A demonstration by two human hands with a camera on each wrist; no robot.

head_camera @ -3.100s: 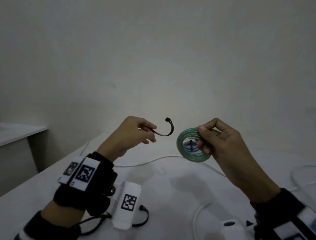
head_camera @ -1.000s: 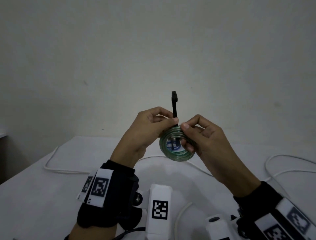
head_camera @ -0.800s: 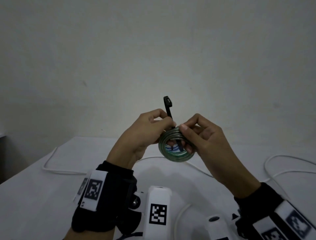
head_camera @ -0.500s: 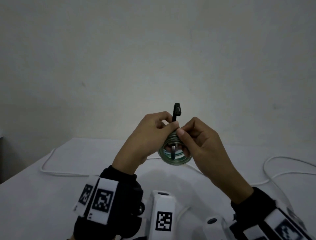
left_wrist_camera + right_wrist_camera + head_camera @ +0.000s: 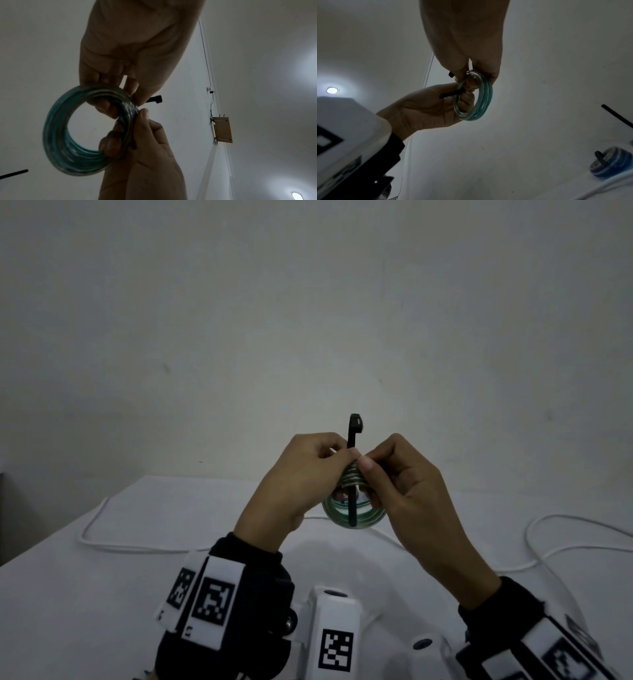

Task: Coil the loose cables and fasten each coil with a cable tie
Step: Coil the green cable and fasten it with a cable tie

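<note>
Fingers point(image 5: 337, 455) of left hand point(image 5: 301, 481) and right hand point(image 5: 407, 484) pinch teal cable coil point(image 5: 354, 508) with black cable tie point(image 5: 352, 470) threaded through, its tail end hidden.

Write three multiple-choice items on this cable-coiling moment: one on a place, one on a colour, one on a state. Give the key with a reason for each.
1. Where is the coil?
A. Flat on the table
B. Held up between both hands, above the table
C. Hanging from the wall

2. What colour is the cable tie?
A. White
B. Red
C. Black

3. How does the tie stand now?
A. Its strap runs through the coil's opening and its head sticks up free above the fingers
B. It is locked in a tight loop and trimmed
C. It lies loose on the table

Key: B, the left hand and right hand grip the coil clear of the table. C, the strap and head look black in all views. A, the head view shows the strap crossing the opening, with the head free above the fingertips.
</note>
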